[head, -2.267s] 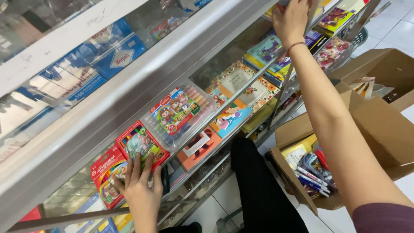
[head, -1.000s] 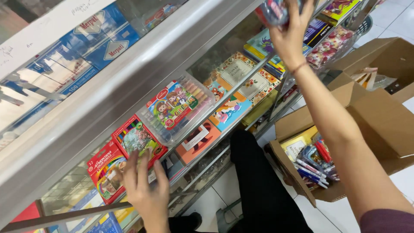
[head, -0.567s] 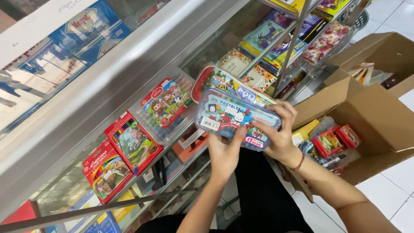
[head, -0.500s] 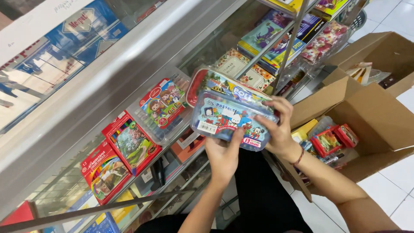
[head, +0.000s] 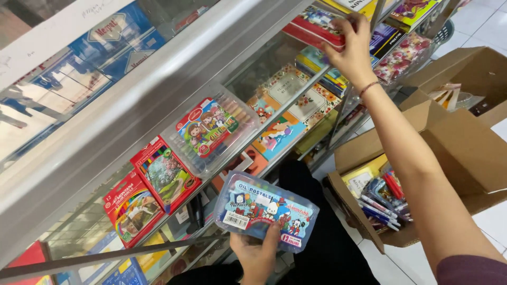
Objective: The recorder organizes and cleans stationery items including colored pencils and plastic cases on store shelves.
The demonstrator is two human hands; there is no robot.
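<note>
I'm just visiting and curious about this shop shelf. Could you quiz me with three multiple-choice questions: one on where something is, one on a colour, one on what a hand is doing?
1. Where is the open cardboard box?
A. on the floor at the right
B. on the top shelf
C. in the left hand

2. What colour is the edge of the pack at the right hand?
A. green
B. red
C. white

3. How does the left hand stand?
A. empty
B. flat on the glass
C. gripping a clear blue crayon case

Answers: 1 A, it sits on the tiles. 2 B, the rim is red. 3 C, fingers wrap its lower edge.
</note>
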